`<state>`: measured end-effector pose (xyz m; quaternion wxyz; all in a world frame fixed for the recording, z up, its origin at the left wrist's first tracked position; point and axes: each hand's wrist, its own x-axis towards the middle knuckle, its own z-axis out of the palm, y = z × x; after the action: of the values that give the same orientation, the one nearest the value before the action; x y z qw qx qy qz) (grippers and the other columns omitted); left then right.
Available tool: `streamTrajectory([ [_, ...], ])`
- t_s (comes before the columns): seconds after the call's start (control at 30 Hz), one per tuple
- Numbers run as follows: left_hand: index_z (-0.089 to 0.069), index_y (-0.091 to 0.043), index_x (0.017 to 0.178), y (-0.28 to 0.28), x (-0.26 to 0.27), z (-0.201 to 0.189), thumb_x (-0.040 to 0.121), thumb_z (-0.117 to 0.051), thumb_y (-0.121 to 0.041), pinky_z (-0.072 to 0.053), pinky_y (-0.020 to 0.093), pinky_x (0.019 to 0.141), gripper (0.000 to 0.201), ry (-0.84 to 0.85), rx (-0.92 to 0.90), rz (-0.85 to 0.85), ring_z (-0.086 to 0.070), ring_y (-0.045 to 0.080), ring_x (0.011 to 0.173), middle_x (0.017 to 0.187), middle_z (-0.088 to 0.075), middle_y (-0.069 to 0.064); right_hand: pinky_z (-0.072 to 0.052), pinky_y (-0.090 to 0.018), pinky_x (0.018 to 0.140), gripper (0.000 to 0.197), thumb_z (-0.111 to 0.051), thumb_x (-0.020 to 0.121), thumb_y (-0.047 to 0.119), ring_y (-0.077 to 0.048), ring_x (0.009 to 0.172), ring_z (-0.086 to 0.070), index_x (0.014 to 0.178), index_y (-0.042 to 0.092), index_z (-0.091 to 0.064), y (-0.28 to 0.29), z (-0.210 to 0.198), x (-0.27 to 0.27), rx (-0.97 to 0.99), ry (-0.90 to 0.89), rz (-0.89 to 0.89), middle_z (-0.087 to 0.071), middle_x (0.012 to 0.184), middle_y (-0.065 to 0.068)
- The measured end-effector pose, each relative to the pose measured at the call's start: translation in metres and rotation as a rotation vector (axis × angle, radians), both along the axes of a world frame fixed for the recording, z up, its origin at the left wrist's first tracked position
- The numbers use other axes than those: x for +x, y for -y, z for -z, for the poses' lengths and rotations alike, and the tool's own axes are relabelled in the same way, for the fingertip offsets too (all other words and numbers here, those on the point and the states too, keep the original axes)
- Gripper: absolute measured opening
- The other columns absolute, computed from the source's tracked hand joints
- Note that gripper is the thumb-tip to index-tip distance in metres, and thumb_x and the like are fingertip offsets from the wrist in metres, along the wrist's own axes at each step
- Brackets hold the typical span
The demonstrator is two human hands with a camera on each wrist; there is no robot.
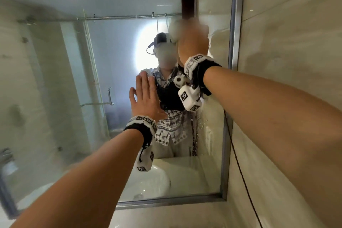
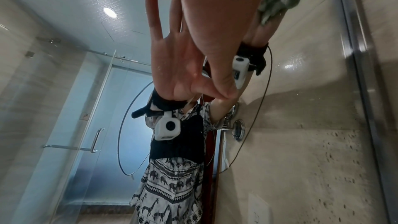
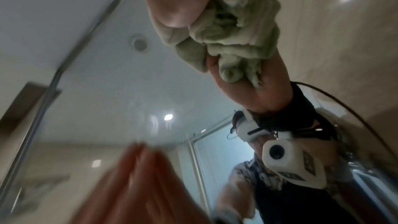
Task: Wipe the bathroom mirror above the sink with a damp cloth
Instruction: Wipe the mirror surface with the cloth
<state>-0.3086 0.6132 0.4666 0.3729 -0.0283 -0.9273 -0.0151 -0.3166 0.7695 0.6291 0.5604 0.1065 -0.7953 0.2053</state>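
The metal-framed mirror (image 1: 74, 79) fills the head view and reflects me and the shower. My left hand (image 1: 146, 96) lies flat against the glass near the middle, fingers straight and pointing up. In the left wrist view that left hand (image 2: 215, 23) meets its own reflection on the mirror (image 2: 64, 91). Higher and to the right, my right hand (image 1: 192, 39) is motion-blurred and presses a pale green cloth (image 1: 174, 29) to the glass near the mirror's right side. Close up, the right hand (image 3: 178, 1) grips the bunched cloth (image 3: 232, 31) between thumb and fingers.
The mirror's steel frame (image 1: 235, 42) runs down the right, with a beige tiled wall (image 1: 286, 61) beyond it. Water droplets (image 1: 203, 122) speckle the glass at the lower right. A black cable (image 1: 240, 163) hangs from my right wrist. A white basin (image 1: 148, 181) shows at the bottom.
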Motion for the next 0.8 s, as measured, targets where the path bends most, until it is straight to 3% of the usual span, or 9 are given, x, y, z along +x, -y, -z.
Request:
streamTrajectory([
  [0.13,0.015,-0.008,0.155,0.002,0.0,0.001,0.054,-0.08,-0.07,0.002,0.051,0.12,0.152,-0.017,-0.016,-0.008,0.021,0.031,0.149,0.161,0.025,0.013,-0.047,-0.045,0.088,0.038,-0.063,0.078,0.003,-0.035,0.113,-0.048,0.115,0.013,-0.061,0.015,0.069,0.0,0.202,-0.077,-0.107,-0.057,0.124,-0.005],
  [0.27,0.013,-0.007,0.155,0.002,0.004,0.0,0.057,-0.078,-0.072,0.002,0.053,0.12,0.15,-0.004,-0.03,-0.008,0.021,0.033,0.149,0.161,0.024,0.014,-0.044,-0.046,0.09,0.035,-0.055,0.081,0.01,-0.029,0.111,-0.047,0.112,0.022,-0.063,0.003,0.102,-0.006,0.364,-0.06,-0.067,-0.058,0.122,0.003],
  [0.43,0.016,-0.006,0.154,-0.002,0.012,-0.003,0.07,-0.075,-0.061,-0.001,0.06,0.119,0.135,0.042,-0.019,-0.011,0.024,0.033,0.148,0.16,0.028,0.015,-0.04,-0.047,0.093,0.042,-0.065,0.076,0.008,-0.026,0.117,-0.038,0.115,0.024,-0.063,-0.026,0.144,0.001,0.542,0.029,-0.031,-0.057,0.126,0.003],
  [0.57,0.016,-0.006,0.154,-0.003,0.022,0.005,0.077,-0.071,-0.056,-0.003,0.061,0.119,0.127,0.064,0.008,0.027,0.024,0.034,0.147,0.16,0.028,0.014,-0.029,-0.049,0.109,0.045,-0.054,0.088,0.009,-0.027,0.133,-0.033,0.131,0.024,-0.057,-0.045,0.164,0.02,0.554,0.385,-0.026,-0.045,0.143,-0.003],
  [0.63,0.017,-0.007,0.154,-0.005,0.026,0.011,0.078,-0.071,-0.058,-0.002,0.059,0.12,0.127,0.087,0.006,0.043,0.023,0.034,0.148,0.16,0.027,0.013,-0.03,-0.049,0.108,0.044,-0.05,0.09,0.011,-0.027,0.133,-0.033,0.131,0.025,-0.056,-0.053,0.172,0.03,0.599,0.485,0.012,-0.043,0.143,-0.002],
  [0.7,0.015,-0.008,0.155,-0.008,0.027,0.016,0.078,-0.071,-0.058,-0.004,0.058,0.121,0.126,0.085,-0.002,0.053,0.019,0.034,0.149,0.161,0.023,0.013,-0.036,-0.045,0.103,0.043,-0.051,0.089,0.008,-0.025,0.127,-0.037,0.127,0.025,-0.06,-0.062,0.175,0.038,0.559,0.491,-0.035,-0.047,0.137,-0.001],
  [0.8,0.014,-0.008,0.155,-0.015,0.024,0.024,0.076,-0.075,-0.057,-0.004,0.056,0.121,0.128,0.088,-0.016,0.074,0.016,0.035,0.15,0.162,0.02,0.014,-0.043,-0.036,0.092,0.044,-0.053,0.086,0.009,-0.022,0.115,-0.043,0.126,0.026,-0.059,-0.077,0.166,0.047,0.263,0.341,-0.047,-0.052,0.128,0.002],
])
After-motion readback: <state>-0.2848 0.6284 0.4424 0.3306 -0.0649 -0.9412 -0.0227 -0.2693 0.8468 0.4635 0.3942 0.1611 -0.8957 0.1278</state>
